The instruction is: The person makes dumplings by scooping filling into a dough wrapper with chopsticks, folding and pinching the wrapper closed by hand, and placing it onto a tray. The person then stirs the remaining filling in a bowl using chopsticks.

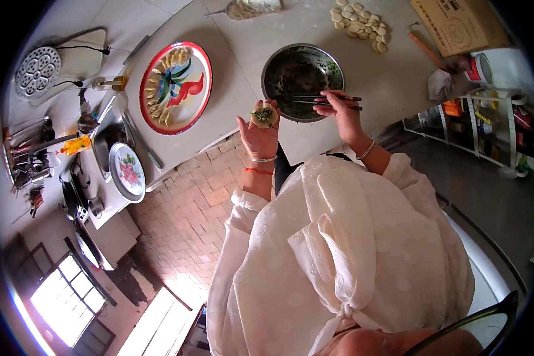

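- Dumpling wrapper (266, 124) bearing filling (263, 115) rests on the left hand (259, 140), thumb apart, other fingers partly hidden.
- Right hand (340, 113) clamps its fingers on black chopsticks (305, 97) over the bowl (266, 71).

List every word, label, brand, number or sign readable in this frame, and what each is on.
Nothing can be quoted with confidence.
Cardboard box: dark printed characters and a round emblem, too small and blurred to read.
Yellow-orange bottle: any label print is too blurred to read.
Red-and-white tub: any print is unreadable.
Red-rimmed plate: painted decoration, no lettering visible.
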Available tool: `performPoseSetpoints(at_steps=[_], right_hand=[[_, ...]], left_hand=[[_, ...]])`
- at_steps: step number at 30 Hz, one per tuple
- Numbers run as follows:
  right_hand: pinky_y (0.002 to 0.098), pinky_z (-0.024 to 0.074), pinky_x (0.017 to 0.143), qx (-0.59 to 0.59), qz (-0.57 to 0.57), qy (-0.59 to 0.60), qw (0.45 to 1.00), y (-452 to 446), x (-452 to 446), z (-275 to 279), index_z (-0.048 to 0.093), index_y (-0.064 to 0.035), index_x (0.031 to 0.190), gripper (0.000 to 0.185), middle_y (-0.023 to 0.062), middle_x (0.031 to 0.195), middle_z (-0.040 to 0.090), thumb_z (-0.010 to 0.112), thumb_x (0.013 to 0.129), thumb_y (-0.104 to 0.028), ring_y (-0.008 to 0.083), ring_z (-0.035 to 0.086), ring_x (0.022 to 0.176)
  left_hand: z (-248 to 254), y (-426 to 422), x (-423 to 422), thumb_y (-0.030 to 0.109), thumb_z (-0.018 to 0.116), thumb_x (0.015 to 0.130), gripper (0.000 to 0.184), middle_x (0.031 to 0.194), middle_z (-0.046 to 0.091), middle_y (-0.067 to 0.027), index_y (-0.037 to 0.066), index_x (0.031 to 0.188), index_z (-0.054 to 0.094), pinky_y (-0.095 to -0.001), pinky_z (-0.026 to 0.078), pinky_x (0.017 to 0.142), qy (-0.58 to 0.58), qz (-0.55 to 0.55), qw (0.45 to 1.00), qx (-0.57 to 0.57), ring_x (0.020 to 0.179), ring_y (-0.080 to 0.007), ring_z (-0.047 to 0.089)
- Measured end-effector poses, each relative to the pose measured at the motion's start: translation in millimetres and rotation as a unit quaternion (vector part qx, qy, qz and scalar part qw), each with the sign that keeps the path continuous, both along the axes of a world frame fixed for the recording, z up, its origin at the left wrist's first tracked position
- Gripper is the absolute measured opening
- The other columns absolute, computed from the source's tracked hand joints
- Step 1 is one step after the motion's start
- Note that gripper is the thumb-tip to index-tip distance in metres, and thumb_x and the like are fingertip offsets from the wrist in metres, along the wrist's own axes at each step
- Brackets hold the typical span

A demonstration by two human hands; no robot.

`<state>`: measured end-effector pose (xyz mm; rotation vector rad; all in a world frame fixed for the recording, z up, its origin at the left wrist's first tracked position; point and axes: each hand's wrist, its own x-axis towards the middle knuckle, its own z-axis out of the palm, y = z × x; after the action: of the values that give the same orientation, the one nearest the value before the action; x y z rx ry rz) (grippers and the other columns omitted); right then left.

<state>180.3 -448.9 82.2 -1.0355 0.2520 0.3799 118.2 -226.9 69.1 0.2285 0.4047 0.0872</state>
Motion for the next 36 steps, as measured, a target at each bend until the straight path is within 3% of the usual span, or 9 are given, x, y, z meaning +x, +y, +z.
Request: performPoseSetpoints(at_steps=[5, 11, 14, 18, 23, 26, 30, 33, 36], right_hand=[[0.0342, 0.0591, 0.079, 0.065, -0.057, 0.064, 0.994, -12, 3, -5, 0.063, 0.0015, 0.105, 0.02, 0.0161, 0.095, 0.069, 0.06, 0.095, -0.016, 0.0264, 0.071, 0.085], [0.0331, 0.0581, 0.079, 0.063, -0.057, -0.001, 0.996, -30, 0, 21, 0.062, 0.0002, 0.108, 0.02, 0.0163, 0.097, 0.069, 0.058, 0.097, -0.015, 0.026, 0.07, 0.085], [0.0323, 0.0575, 0.079, -0.016, -0.03, -0.074, 0.997, -29, -7, 59, 0.061, 0.0009, 0.11, 0.021, 0.0162, 0.098, 0.069, 0.055, 0.098, -0.016, 0.0248, 0.07, 0.085], [0.0305, 0.0567, 0.08, -0.106, 0.053, -0.211, 0.97, -25, -20, 76, 0.061, 0.0046, 0.109, 0.02, 0.015, 0.103, 0.067, 0.053, 0.099, -0.01, 0.0241, 0.07, 0.087], [0.0309, 0.0555, 0.073, -0.262, 0.13, -0.463, 0.837, -23, -21, 88, 0.062, 0.0043, 0.104, 0.015, 0.0192, 0.1, 0.065, 0.052, 0.093, 0.004, 0.0234, 0.069, 0.084], [0.0308, 0.0564, 0.075, -0.271, 0.117, -0.468, 0.833, -28, -22, 91, 0.063, 0.0044, 0.104, 0.015, 0.0179, 0.099, 0.066, 0.052, 0.094, 0.004, 0.0229, 0.069, 0.084], [0.0322, 0.0579, 0.077, -0.15, 0.038, -0.326, 0.933, -28, -23, 88, 0.061, 0.0044, 0.107, 0.017, 0.0176, 0.099, 0.067, 0.051, 0.097, -0.004, 0.0229, 0.07, 0.083], [0.0336, 0.0584, 0.076, -0.11, 0.015, -0.212, 0.971, -35, -16, 88, 0.059, 0.0041, 0.11, 0.024, 0.0193, 0.099, 0.068, 0.049, 0.1, -0.015, 0.0243, 0.07, 0.081], [0.0338, 0.0582, 0.075, -0.049, -0.007, -0.123, 0.991, -35, -10, 78, 0.06, 0.0036, 0.109, 0.024, 0.0192, 0.099, 0.069, 0.051, 0.1, -0.017, 0.0252, 0.07, 0.08]], left_hand=[[7, 1, -2, 0.058, 0.038, 0.097, 0.076, 0.138, 0.046, -0.0241, -0.007, 0.136, 0.041, -0.0491, 0.031, 0.115, -0.005, -0.007, 1.0, 0.01, 0.132, -0.0384, 0.041], [15, -5, 13, 0.058, 0.035, 0.098, 0.076, 0.138, 0.046, -0.0231, -0.007, 0.135, 0.042, -0.0482, 0.03, 0.115, -0.029, -0.021, 0.999, 0.007, 0.134, -0.037, 0.04], [16, -10, 27, 0.057, 0.034, 0.099, 0.075, 0.136, 0.047, -0.0228, -0.007, 0.135, 0.042, -0.0478, 0.031, 0.115, -0.04, -0.025, 0.999, -0.02, 0.133, -0.0365, 0.041], [36, -27, 44, 0.058, 0.032, 0.099, 0.072, 0.13, 0.052, -0.0213, -0.006, 0.13, 0.046, -0.045, 0.042, 0.106, -0.024, -0.036, 0.999, -0.012, 0.123, -0.0339, 0.05], [32, -38, 50, 0.057, 0.032, 0.099, 0.073, 0.134, 0.048, -0.0248, -0.007, 0.132, 0.042, -0.0469, 0.038, 0.11, -0.045, -0.044, 0.997, -0.035, 0.128, -0.0368, 0.045], [33, -40, 49, 0.057, 0.031, 0.1, 0.073, 0.134, 0.048, -0.0251, -0.007, 0.133, 0.041, -0.047, 0.039, 0.11, -0.045, -0.039, 0.997, -0.04, 0.128, -0.037, 0.045], [33, -39, 49, 0.058, 0.029, 0.099, 0.076, 0.135, 0.047, -0.0253, -0.008, 0.134, 0.04, -0.0469, 0.038, 0.11, -0.061, -0.044, 0.995, -0.062, 0.129, -0.037, 0.045], [35, -39, 48, 0.059, 0.027, 0.1, 0.077, 0.135, 0.047, -0.025, -0.009, 0.134, 0.04, -0.0468, 0.038, 0.11, -0.066, -0.048, 0.994, -0.073, 0.129, -0.0368, 0.045], [39, -42, 48, 0.058, 0.025, 0.1, 0.076, 0.135, 0.047, -0.0246, -0.009, 0.134, 0.04, -0.0463, 0.038, 0.111, -0.069, -0.044, 0.993, -0.08, 0.128, -0.0367, 0.045]])
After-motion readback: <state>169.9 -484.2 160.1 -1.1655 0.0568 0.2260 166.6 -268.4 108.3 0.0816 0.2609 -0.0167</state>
